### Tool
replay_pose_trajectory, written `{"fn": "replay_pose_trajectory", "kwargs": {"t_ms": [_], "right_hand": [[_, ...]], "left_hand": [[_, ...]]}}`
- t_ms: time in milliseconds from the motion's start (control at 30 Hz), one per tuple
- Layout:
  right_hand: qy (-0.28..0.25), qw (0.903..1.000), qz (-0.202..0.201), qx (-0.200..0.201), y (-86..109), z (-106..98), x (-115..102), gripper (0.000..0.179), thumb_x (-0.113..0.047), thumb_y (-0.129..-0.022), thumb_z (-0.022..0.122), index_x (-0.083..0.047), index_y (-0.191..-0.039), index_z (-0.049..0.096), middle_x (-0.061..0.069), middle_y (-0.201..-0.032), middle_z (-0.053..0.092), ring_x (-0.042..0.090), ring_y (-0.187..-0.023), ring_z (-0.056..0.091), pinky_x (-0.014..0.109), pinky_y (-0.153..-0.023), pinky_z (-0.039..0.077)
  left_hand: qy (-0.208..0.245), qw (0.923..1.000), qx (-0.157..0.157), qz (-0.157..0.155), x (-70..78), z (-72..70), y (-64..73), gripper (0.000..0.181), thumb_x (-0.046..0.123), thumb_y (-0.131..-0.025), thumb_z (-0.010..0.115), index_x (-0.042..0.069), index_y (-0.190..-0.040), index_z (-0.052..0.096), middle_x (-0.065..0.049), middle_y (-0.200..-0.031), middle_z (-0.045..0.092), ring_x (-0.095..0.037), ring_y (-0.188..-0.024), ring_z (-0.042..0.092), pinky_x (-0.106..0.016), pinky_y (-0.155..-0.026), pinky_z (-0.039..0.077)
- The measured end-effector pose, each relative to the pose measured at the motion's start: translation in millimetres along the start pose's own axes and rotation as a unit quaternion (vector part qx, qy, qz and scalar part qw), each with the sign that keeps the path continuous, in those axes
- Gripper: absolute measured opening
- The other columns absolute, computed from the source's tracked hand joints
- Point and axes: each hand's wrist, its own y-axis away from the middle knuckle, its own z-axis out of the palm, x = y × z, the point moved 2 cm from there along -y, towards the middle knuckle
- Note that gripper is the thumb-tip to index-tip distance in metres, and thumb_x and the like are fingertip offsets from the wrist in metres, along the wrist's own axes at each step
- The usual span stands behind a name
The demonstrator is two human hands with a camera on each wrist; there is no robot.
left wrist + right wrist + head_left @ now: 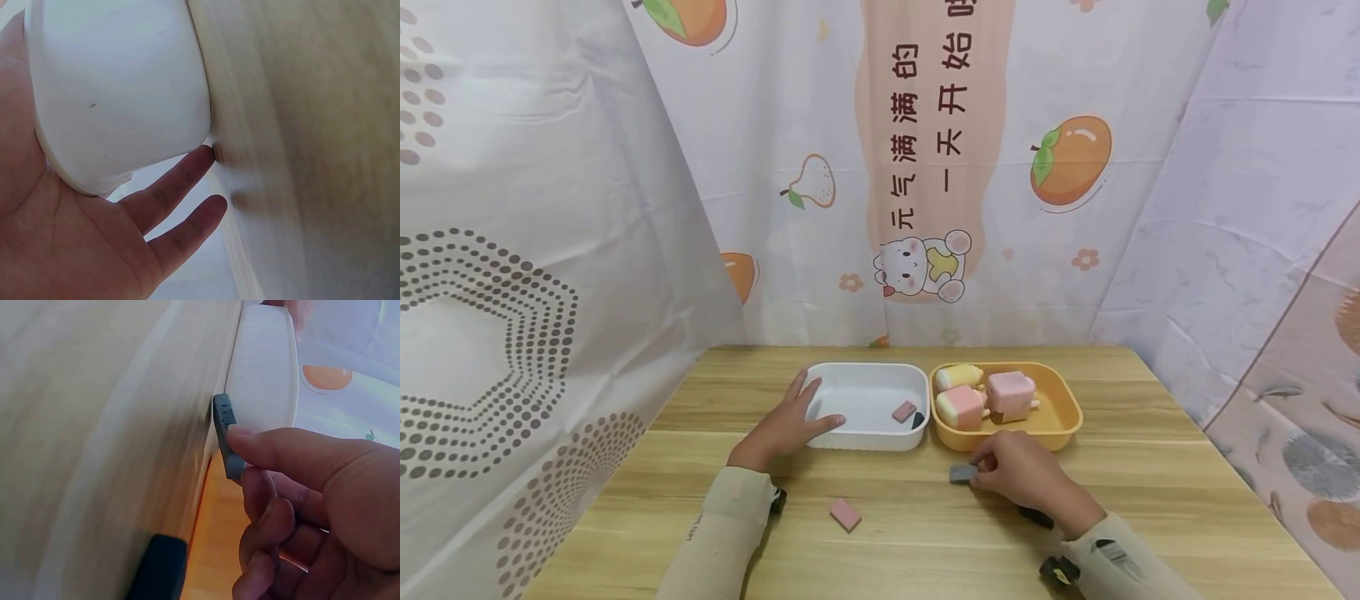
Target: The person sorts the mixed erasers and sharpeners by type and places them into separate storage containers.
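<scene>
My right hand (1026, 471) pinches a small grey rectangular block (224, 419) between thumb and fingers, just above or on the table in front of the yellow tray (1067, 436). Dark marks show on one face of this block. At the left end of the white tray (865, 442), my left hand (786, 425) rests against the rim and outer wall with its fingers straight, the thumb across the front rim. Inside that tray lie a pink block (904, 411) and a black piece (918, 420). Another pink block (846, 515) lies on the table between my arms.
The yellow tray holds a yellow bottle-shaped toy (958, 377), a pink-and-cream toy (962, 407) and a pink cube-like toy (1011, 395). A dark block (159, 569) lies on the table beneath my right hand. Printed curtains (820, 275) hang behind the wooden table (910, 558).
</scene>
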Motion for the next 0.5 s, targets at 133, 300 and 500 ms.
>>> {"fn": "replay_pose_trajectory", "kwargs": {"t_ms": [133,300,500], "right_hand": [[-0.006,1.0,-0.007,-0.002,-1.8,-0.9,-3.6,0.014,-0.023,-0.077,0.088,-0.022,-0.089,0.082,-0.016,-0.061,0.055,0.004,-0.054,0.05,0.023,-0.051,0.037],[-0.008,0.9998,-0.02,0.0,-2.8,-1.5,-7.4,0.015,-0.024,-0.077,0.088,-0.021,-0.091,0.082,-0.017,-0.061,0.055,0.002,-0.054,0.049,0.022,-0.051,0.037],[-0.008,0.9993,-0.035,0.005,-6.2,-2.4,-13.8,0.013,-0.021,-0.078,0.087,-0.02,-0.089,0.082,-0.017,-0.059,0.053,0.001,-0.053,0.048,0.022,-0.05,0.036]], "left_hand": [[-0.005,1.0,0.004,0.003,0.1,0.0,-0.7,0.109,0.079,-0.088,0.059,0.015,-0.167,0.02,-0.011,-0.175,-0.005,-0.043,-0.157,0.022,-0.067,-0.118,0.031],[-0.007,0.9999,0.006,0.005,-0.9,0.5,-2.0,0.109,0.079,-0.088,0.059,0.015,-0.167,0.02,-0.012,-0.175,-0.005,-0.044,-0.155,0.026,-0.067,-0.117,0.033],[-0.008,0.9999,0.006,0.003,-2.0,0.4,-2.7,0.11,0.079,-0.088,0.059,0.015,-0.167,0.02,-0.011,-0.175,-0.006,-0.044,-0.156,0.025,-0.067,-0.117,0.033]]}}
